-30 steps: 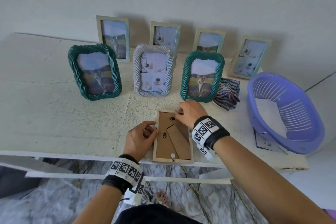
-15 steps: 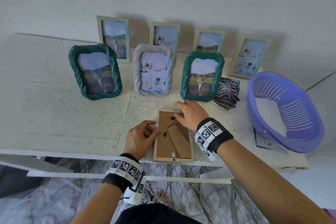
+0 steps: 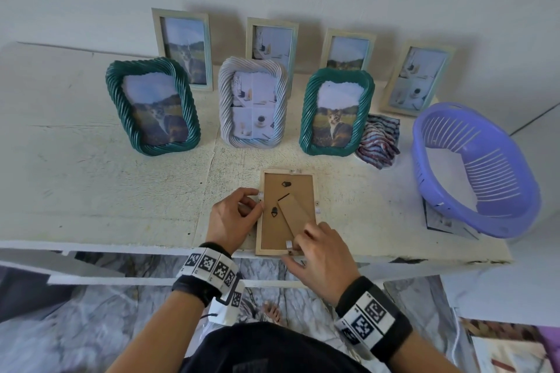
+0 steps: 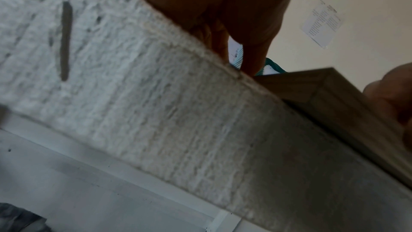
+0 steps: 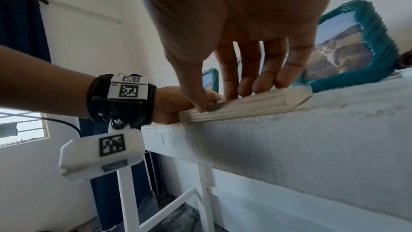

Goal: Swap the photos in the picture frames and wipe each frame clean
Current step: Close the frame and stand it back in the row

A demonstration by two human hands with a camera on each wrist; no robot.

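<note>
A light wooden frame [image 3: 270, 235] lies face down at the table's front edge, brown backing and folded easel leg [image 3: 295, 215] up. My left hand [image 3: 257, 201] sits at its left rail, thumb and forefinger curled on a small white tab there. My right hand [image 3: 292, 251] is at the near rail, thumb and forefinger pinching the bottom tab. In the right wrist view the thumb presses the rail's outer face while the fingers [image 5: 263, 84] rest on top of the frame [image 5: 245, 107]. The left wrist view shows a frame corner [image 4: 334, 98]. A striped cloth [image 3: 378, 142] lies behind to the right.
Three twisted frames stand behind: green [image 3: 121, 106], white [image 3: 225, 106], green [image 3: 306, 118]. Several plain frames [image 3: 181, 48] lean on the wall. A purple basket [image 3: 424, 142] sits at right on loose prints [image 3: 439, 221]. The table edge [image 3: 121, 247] runs just below the hands.
My right hand left the frame's far edge and came back to its near edge. The left hand stayed at the left rail. The frame has not moved.
</note>
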